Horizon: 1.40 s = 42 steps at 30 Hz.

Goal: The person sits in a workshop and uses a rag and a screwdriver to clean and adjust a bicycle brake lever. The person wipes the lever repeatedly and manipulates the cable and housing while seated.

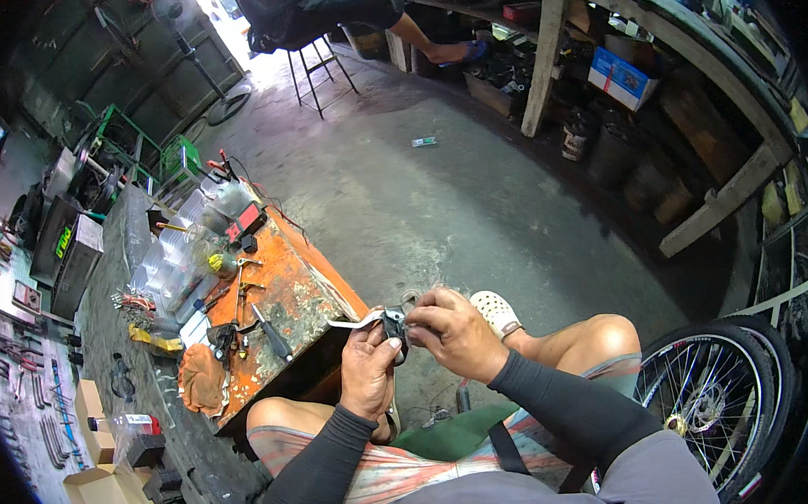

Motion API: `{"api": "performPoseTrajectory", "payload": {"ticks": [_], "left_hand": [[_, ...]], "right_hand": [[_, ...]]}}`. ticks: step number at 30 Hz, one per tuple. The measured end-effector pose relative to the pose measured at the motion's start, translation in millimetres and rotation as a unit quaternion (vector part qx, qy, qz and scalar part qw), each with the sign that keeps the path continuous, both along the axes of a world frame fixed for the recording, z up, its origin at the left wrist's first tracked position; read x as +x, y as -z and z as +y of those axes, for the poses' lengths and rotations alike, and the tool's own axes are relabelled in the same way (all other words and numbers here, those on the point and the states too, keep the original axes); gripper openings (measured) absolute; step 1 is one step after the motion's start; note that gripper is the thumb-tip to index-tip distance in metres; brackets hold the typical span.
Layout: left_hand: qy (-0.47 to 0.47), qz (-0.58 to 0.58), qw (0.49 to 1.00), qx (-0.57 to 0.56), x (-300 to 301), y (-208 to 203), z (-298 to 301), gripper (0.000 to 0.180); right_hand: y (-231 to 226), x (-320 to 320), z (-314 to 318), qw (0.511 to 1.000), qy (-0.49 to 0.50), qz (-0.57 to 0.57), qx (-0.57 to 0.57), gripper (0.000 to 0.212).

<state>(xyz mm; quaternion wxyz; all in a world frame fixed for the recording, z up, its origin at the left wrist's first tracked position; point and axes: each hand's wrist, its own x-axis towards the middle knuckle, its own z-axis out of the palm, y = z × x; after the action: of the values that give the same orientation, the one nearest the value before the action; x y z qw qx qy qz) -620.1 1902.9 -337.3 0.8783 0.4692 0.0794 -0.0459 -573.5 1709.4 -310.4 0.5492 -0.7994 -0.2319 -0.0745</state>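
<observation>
Above my lap I hold what looks like a bicycle brake lever, with a silver blade (355, 323) pointing left and a dark body (392, 328). My left hand (368, 374) is closed round the body, its thumb along the near side. Against the body's right side, my right hand (454, 331) is closed with its fingertips pinched together. What those fingertips grip is hidden. A small thin loop shows just beyond the fingers. To the left, a worn orange bench top (303, 287) carries a black-handled screwdriver (274, 336) and several other tools.
An orange-brown cloth (203, 378) and clear plastic bins (166, 269) lie left. Bicycle wheels (714, 399) stand at my right. A shelf with wooden posts (545, 59) runs along the far right. Another person sits on a stool (321, 66) at the back. A small packet (424, 142) lies on the floor.
</observation>
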Motion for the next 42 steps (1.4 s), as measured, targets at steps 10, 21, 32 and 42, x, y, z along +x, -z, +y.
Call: {"api": "performPoseTrajectory", "payload": {"ticks": [10,21,32,42], "left_hand": [[0.017,-0.018,0.999,0.046,-5.7,1.7,0.5,0.063],[0.101,-0.032,0.986,0.132,-0.3,-4.3,0.8,0.067],[0.112,-0.03,0.993,0.034,0.6,-18.3,14.9,0.068],[0.076,0.01,0.995,0.062,-3.5,-5.4,10.3,0.043]], "right_hand": [[2.6,-2.7,8.5,0.998,0.024,-0.052,-0.027,0.015],[-6.7,10.0,2.4,0.99,-0.027,-0.12,-0.066,0.018],[-11.7,14.6,-27.7,0.942,0.052,0.208,0.259,0.016],[-23.3,-3.1,-14.0,0.962,-0.089,0.242,-0.084,0.033]]}}
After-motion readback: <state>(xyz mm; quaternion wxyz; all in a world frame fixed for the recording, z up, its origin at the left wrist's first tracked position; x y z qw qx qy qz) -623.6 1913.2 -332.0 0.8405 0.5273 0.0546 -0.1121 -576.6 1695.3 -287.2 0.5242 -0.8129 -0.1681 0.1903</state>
